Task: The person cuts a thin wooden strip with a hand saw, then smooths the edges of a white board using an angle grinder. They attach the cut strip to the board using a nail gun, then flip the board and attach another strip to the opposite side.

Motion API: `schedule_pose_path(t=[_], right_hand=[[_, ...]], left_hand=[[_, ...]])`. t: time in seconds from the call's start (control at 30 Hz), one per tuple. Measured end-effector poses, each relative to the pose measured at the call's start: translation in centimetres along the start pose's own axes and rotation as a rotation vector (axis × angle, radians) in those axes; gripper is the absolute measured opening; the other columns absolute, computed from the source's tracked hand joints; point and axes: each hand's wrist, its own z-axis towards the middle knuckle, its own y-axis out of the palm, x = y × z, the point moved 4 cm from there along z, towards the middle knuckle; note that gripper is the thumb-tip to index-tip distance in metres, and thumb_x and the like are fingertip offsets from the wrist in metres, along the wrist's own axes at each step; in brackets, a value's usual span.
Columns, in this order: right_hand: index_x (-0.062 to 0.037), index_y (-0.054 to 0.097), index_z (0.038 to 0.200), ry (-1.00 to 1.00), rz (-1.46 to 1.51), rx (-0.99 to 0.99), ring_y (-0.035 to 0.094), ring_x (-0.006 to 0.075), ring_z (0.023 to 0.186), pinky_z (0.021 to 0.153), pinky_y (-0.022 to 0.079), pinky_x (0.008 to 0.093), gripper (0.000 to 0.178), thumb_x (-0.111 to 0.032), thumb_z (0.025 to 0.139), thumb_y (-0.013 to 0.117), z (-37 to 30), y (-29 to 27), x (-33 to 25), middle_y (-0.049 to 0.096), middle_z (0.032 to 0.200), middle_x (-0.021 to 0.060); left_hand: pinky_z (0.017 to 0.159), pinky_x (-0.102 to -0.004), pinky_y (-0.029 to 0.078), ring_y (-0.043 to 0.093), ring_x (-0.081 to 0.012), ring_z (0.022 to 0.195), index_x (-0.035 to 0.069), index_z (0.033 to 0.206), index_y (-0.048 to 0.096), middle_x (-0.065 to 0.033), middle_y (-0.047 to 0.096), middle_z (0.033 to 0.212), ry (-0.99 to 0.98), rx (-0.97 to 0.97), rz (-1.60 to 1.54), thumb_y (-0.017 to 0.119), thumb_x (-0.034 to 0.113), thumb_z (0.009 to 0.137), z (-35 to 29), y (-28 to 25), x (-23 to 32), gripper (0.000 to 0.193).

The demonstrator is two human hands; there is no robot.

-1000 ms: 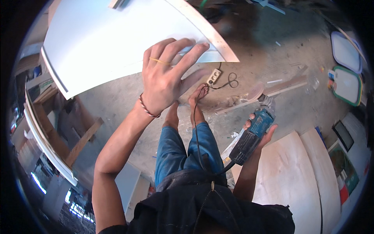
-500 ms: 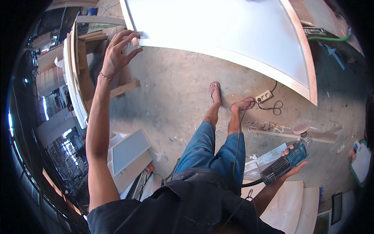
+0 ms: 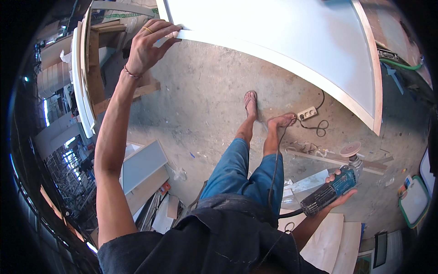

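Right grip point(image 3: 343, 200): wrapped around the body of a blue-and-black power tool point(image 3: 329, 189), which I hold above the floor point(image 3: 205, 86) on the right. Its round disc point(image 3: 350, 149) sits at the far end, apart from other things. Left grip point(image 3: 147, 45): thumb and fingers pinch the near-left corner of a white framed panel point(image 3: 273, 32). The panel spans the far side; I cannot see its support.

Obstructions, as I read them from the head view:

1. Black cord point(image 3: 274, 178): runs over the right leg point(image 3: 269, 160). A power strip point(image 3: 307, 113) lies just beside the right foot point(image 3: 284, 120), with a cable loop point(image 3: 321, 128) to its right.
2. Wood strips point(image 3: 337, 160): on the floor, to the left of the disc and partly behind the tool.
3. Pale boards point(image 3: 325, 239): near right, partly covered by the right forearm.
4. Offcut pile point(image 3: 145, 166): near left, right of the left upper arm.
5. Stacked panels point(image 3: 77, 77): far left, standing close to the left forearm.
6. Green-rimmed board point(image 3: 415, 203): at the right edge, well apart from the tool.
7. Green hose point(image 3: 401, 65): far right, past the panel.
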Motion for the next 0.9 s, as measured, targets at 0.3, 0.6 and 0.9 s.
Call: schedule_pose_path(t=[0.3,0.6,0.9], right_hand=[[-0.0031,0.027,0.143,-0.009,0.027,-0.007,0.054,0.0329,0.097,0.084,0.049,0.045,0.087,-0.067,0.089,0.051,-0.16,-0.06,0.36,0.043,0.121,0.0208],[-0.0042,0.03,0.143,-0.013,0.052,0.008,0.054,0.0328,0.096,0.084,0.047,0.0449,0.088,-0.07,0.088,0.049,-0.14,-0.51,0.55,0.046,0.119,0.0207],[-0.005,0.03,0.143,-0.026,0.039,0.023,0.054,0.0332,0.095,0.083,0.048,0.0456,0.085,-0.069,0.09,0.046,-0.21,-0.5,0.38,0.046,0.119,0.0214]], left_hand=[[0.083,-0.033,0.057,0.066,-0.0196,0.094,0.013,0.106,0.075,-0.0036,0.072,0.1,0.044,-0.022,-0.069,0.081,0.013,0.076,0.79,-0.17,-0.39,0.031],[0.079,-0.0302,0.057,0.066,-0.0186,0.091,0.012,0.106,0.074,-0.0028,0.071,0.096,0.046,0.017,-0.087,0.081,0.012,0.074,0.55,0.5,-0.34,0.032],[0.085,-0.0324,0.057,0.067,-0.0192,0.096,0.011,0.111,0.071,-0.0029,0.072,0.101,-0.019,-0.029,-0.087,0.081,0.014,0.075,1.11,0.03,-0.44,0.038]])
